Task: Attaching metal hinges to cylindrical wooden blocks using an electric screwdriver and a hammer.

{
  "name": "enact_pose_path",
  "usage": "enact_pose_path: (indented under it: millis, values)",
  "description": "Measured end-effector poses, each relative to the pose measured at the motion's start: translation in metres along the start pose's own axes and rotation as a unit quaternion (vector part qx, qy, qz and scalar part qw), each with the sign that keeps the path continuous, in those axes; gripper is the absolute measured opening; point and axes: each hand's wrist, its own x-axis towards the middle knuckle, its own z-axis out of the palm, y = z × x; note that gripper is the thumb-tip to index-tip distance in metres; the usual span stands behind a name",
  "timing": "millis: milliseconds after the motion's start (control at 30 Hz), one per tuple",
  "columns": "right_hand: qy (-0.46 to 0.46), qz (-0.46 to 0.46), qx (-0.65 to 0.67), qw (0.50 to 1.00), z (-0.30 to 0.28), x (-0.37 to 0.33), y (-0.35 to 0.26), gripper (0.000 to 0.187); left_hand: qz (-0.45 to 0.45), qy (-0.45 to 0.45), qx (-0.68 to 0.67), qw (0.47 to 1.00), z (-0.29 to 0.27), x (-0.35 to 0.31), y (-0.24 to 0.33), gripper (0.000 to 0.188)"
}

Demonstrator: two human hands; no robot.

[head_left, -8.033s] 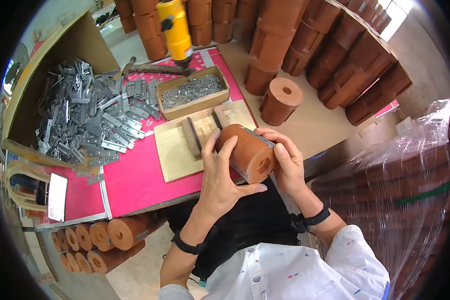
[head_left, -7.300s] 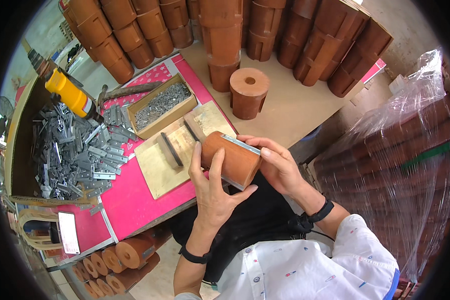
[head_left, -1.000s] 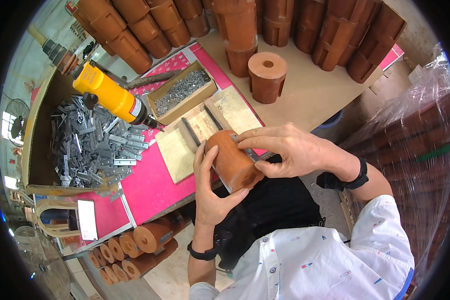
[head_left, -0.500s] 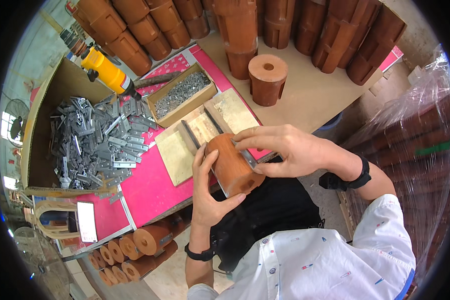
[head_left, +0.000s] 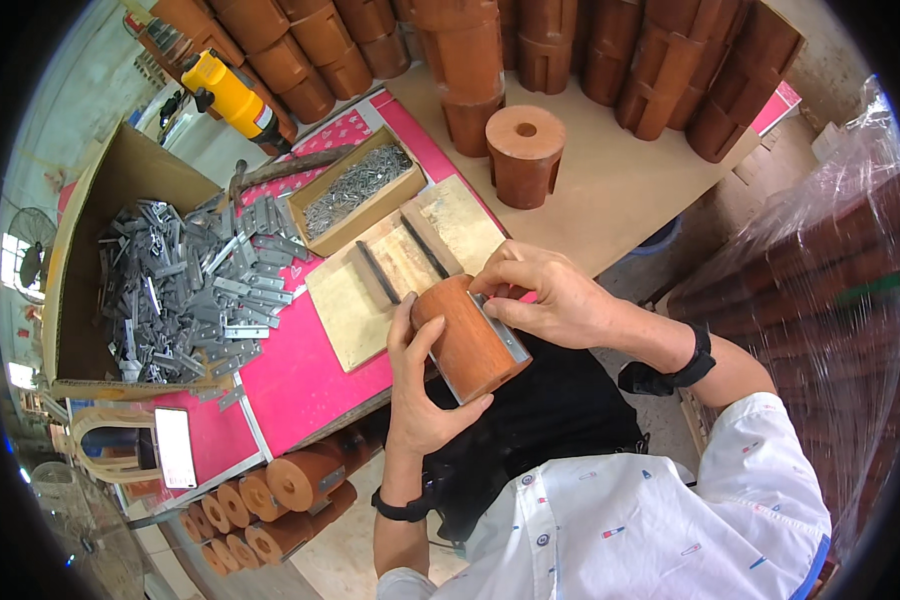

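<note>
My left hand (head_left: pixel 417 405) grips a reddish-brown wooden cylinder (head_left: pixel 460 345), its fingers on the far left side and thumb near the lower end. The cylinder lies tilted at the near edge of a wooden board (head_left: pixel 342 325) with two dark-edged rails. A grey metal strip (head_left: pixel 508 340) sits along the cylinder's right side. At that strip's far end, my right hand (head_left: pixel 542 290) has thumb and fingers pinched together; what they hold, if anything, is too small to make out. Another metal edge shows along the cylinder's lower left side.
A cardboard box (head_left: pixel 80 290) spills grey metal strips (head_left: pixel 185 290) on the left. Small metal fasteners fill a narrow tray (head_left: pixel 407 187); a hammer (head_left: pixel 295 165) and yellow power tool (head_left: pixel 232 92) are nearby. One wooden cylinder (head_left: pixel 526 165) stands beyond, before stacked ones. A phone (head_left: pixel 175 445) leans front left.
My right hand has gone from spread fingers along the metal strip to a pinch at its far end, uncovering more of the strip. The left hand keeps its hold on the cylinder.
</note>
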Motion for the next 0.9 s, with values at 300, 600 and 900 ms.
enact_pose_path:
  millis: [300,600,900]
  values:
    - [0.068,-0.051,-0.023,0.996,0.011,-0.008,0.007,0.021,0.007,0.003,0.012,1.0,0.0,0.0,-0.001,0.095]
    - [0.065,-0.019,0.011,0.998,0.011,-0.012,0.007,0.024,0.011,-0.001,0.039,0.999,0.0,-0.001,0.001,0.097]
    - [-0.009,-0.085,0.029,0.996,-0.012,-0.023,-0.001,0.036,-0.023,0.02,-0.012,0.999,-0.001,0.003,0.002,0.097]
